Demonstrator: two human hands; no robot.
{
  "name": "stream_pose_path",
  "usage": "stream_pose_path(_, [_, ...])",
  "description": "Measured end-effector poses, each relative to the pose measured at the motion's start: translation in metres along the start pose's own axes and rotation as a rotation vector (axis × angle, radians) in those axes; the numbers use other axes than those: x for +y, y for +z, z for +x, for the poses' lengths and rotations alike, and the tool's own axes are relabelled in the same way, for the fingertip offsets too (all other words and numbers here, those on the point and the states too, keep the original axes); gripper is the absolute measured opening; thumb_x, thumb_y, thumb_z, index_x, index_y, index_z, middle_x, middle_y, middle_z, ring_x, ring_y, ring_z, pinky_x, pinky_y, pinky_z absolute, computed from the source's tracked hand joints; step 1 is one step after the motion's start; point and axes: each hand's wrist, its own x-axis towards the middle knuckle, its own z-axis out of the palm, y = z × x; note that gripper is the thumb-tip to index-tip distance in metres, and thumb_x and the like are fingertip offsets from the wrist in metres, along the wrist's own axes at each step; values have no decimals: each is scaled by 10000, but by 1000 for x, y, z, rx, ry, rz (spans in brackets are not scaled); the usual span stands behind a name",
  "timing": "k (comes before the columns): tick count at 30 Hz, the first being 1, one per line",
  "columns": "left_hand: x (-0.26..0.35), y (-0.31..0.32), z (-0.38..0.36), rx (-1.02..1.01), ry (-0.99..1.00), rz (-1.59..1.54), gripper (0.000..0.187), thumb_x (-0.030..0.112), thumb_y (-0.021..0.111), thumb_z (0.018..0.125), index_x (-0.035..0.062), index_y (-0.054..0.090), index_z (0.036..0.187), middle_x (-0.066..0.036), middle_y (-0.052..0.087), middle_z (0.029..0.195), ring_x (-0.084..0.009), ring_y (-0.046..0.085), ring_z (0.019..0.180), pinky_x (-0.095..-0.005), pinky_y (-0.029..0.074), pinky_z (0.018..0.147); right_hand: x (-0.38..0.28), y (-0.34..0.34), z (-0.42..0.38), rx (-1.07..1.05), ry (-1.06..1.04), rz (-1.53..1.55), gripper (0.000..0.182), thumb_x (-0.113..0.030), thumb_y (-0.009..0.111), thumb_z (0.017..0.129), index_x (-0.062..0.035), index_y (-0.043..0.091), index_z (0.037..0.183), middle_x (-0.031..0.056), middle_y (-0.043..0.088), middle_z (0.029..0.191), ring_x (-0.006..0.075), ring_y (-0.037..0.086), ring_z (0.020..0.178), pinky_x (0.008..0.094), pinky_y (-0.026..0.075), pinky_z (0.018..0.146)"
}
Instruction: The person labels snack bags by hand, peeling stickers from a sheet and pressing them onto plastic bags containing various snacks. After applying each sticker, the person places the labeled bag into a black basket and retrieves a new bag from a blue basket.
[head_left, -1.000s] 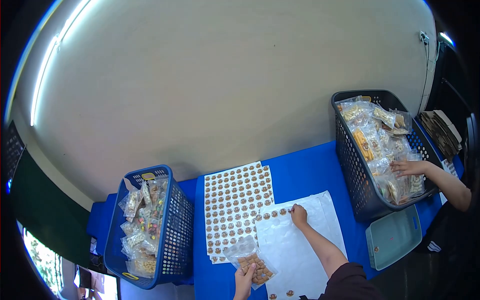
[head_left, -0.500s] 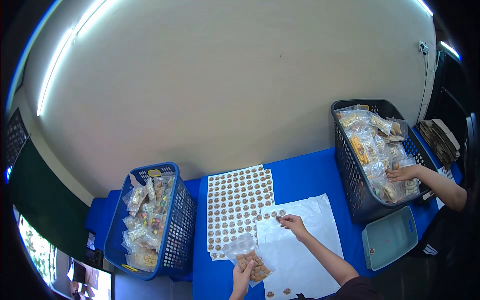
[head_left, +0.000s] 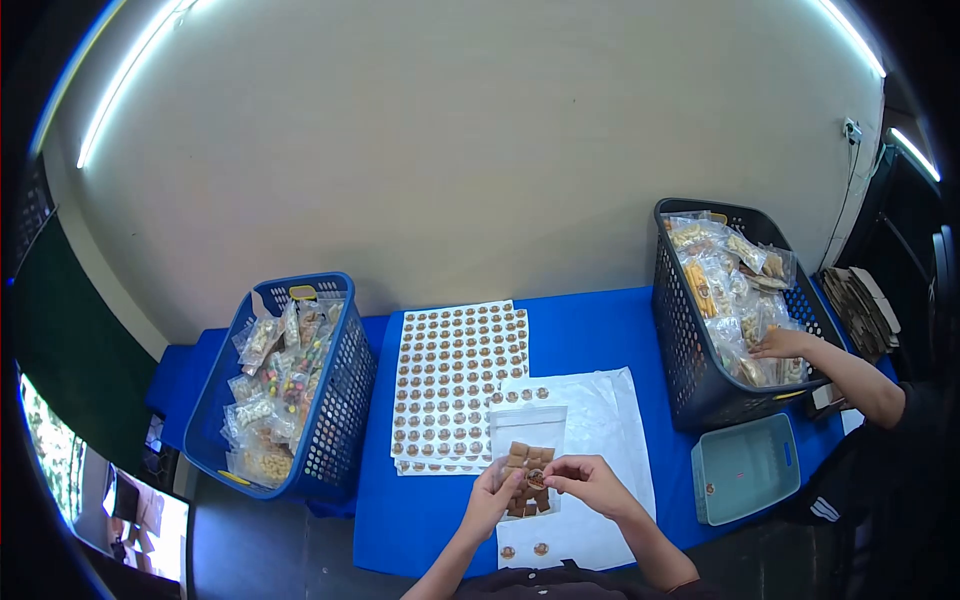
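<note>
In front of my body, my left hand [head_left: 492,500] grips the left side of a clear plastic bag [head_left: 530,432] of brown square snacks, held upright. The fingers of my right hand [head_left: 598,487] pinch a small round brown sticker [head_left: 536,480] against the front of the bag. Behind the bag lies a mostly bare white sheet [head_left: 605,425] with a few round stickers along its top and bottom edges. Sticker sheets [head_left: 460,370] covered in rows of the same round labels lie to the left of it.
A blue basket [head_left: 340,400] of snack bags stands at left, a dark basket [head_left: 690,360] of more bags at right. Another person's hand [head_left: 785,344] reaches into the dark basket. A pale green tray [head_left: 745,470] sits below that on the blue-covered table [head_left: 590,325].
My right hand has left the sticker sheet with a sticker and come to the bag's front. My left hand has turned the bag upright. The view has shifted slightly.
</note>
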Motion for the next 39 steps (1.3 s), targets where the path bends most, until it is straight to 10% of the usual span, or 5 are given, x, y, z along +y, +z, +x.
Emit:
stream_pose_path(24, [-10,0,-18,-10,107,-55,396,112,543,838,-54,387,1161,-95,562,976,-108,560,863,-225,473,726,15,28,-12,585,-358,-334,69,-37,564,754,16,548,795,78,575,704,120,538,597,248,420,553])
stream_pose_path(39, [-2,8,-28,-112,117,12,402,291,412,905,-20,436,1158,-81,542,1055,-111,524,937,-248,426,812,-17,41,-30,419,-316,-328,232,-38,623,723,-11,484,906,40,594,671,58,496,596,198,387,549])
